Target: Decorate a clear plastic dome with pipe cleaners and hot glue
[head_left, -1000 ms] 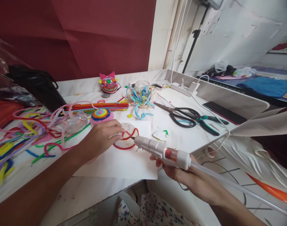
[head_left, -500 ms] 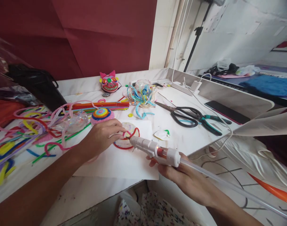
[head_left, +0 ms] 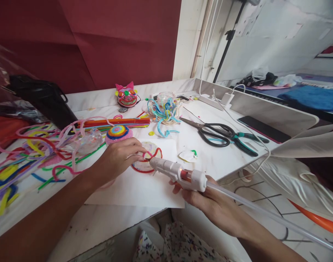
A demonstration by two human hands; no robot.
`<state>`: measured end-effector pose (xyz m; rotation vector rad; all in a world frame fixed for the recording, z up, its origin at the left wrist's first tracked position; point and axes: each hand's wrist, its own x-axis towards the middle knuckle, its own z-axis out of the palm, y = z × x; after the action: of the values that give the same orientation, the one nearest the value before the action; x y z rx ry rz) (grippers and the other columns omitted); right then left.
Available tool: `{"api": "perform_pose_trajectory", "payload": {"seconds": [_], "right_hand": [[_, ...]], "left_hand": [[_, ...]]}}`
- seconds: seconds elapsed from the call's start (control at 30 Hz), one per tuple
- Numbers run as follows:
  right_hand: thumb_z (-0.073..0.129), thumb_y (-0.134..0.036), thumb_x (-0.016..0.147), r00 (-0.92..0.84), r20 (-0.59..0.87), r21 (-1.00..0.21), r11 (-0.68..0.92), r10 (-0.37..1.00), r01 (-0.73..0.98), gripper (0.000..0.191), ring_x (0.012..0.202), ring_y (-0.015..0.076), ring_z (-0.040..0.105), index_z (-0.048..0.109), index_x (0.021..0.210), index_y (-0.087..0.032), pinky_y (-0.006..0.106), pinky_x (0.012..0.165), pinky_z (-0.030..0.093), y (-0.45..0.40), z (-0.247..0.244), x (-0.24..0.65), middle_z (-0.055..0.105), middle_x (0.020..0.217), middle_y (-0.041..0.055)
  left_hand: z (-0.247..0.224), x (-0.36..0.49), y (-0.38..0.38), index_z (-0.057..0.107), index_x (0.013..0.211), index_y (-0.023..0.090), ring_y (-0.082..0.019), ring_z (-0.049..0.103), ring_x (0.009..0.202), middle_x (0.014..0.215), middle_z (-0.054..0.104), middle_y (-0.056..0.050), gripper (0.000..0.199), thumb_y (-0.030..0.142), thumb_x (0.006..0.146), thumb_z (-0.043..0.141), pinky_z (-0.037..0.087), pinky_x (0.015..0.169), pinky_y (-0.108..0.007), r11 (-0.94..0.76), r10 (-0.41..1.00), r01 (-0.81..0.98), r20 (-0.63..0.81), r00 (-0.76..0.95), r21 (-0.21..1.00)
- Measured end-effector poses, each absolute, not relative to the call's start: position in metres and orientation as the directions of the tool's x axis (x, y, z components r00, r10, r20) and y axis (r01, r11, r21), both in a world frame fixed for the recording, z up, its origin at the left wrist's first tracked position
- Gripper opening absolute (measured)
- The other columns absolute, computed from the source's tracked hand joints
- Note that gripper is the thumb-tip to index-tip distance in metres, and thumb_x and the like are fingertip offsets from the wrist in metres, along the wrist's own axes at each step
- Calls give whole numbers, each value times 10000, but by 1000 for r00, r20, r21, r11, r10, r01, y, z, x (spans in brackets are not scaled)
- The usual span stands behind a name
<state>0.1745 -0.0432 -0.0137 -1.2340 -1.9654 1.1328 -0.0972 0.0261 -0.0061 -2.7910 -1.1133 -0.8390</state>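
My right hand is wrapped round a white hot glue gun, its small light glowing and a long clear glue stick running out of the back. The nozzle points left, right at the fingertips of my left hand. Those fingers are closed in a pinch at a red pipe cleaner, which curves in a loop over a clear round piece on a white sheet of paper. Whether the nozzle touches the pipe cleaner I cannot tell.
Loose coloured pipe cleaners cover the left side, beside a striped round dome. Behind stand a pink cat-like figure and a blue pipe-cleaner tangle. Scissors, pliers, a phone and a power strip lie right.
The glue gun and my right hand have shifted very slightly to the left. My left hand keeps its pinch in the same place.
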Motion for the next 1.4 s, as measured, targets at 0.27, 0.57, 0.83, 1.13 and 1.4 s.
{"api": "perform_pose_trajectory", "payload": {"seconds": [0.27, 0.57, 0.83, 1.13, 1.4], "right_hand": [[472, -280, 835, -424, 35, -859, 244, 905, 450, 226, 789, 218, 608, 680, 872, -199, 317, 635, 490, -42, -9, 170, 674, 841, 47], [477, -271, 853, -440, 48, -865, 257, 897, 431, 210, 774, 212, 601, 674, 876, -206, 318, 630, 492, -41, -12, 170, 668, 843, 42], [472, -262, 857, -443, 48, -861, 261, 895, 436, 211, 752, 198, 601, 676, 866, -212, 303, 609, 494, -39, -11, 170, 659, 819, 29], [484, -254, 862, -447, 57, -855, 275, 893, 440, 208, 742, 197, 597, 688, 894, -224, 305, 622, 499, -39, -12, 169, 652, 800, 23], [497, -250, 880, -441, 48, -847, 270, 896, 458, 201, 779, 193, 598, 692, 922, -224, 302, 666, 511, -39, -15, 171, 658, 837, 19]], "left_hand": [[-3, -96, 25, 704, 973, 191, -152, 645, 873, 934, 695, -44, 223, 207, 940, 484, 499, 754, -247, -744, 641, 644, 467, 609, 181], [-2, -96, 26, 698, 974, 191, -153, 649, 875, 930, 695, -42, 216, 219, 940, 486, 491, 754, -247, -747, 635, 641, 474, 610, 175], [-4, -98, 27, 695, 971, 187, -157, 644, 880, 939, 693, -47, 215, 249, 945, 491, 492, 752, -258, -738, 648, 652, 450, 615, 172], [-3, -97, 27, 705, 971, 198, -162, 649, 871, 936, 701, -44, 233, 287, 944, 491, 506, 756, -260, -728, 657, 665, 449, 606, 167], [-3, -98, 27, 698, 971, 196, -163, 643, 912, 950, 701, -43, 215, 263, 945, 495, 504, 780, -263, -740, 646, 651, 447, 619, 169]]}}
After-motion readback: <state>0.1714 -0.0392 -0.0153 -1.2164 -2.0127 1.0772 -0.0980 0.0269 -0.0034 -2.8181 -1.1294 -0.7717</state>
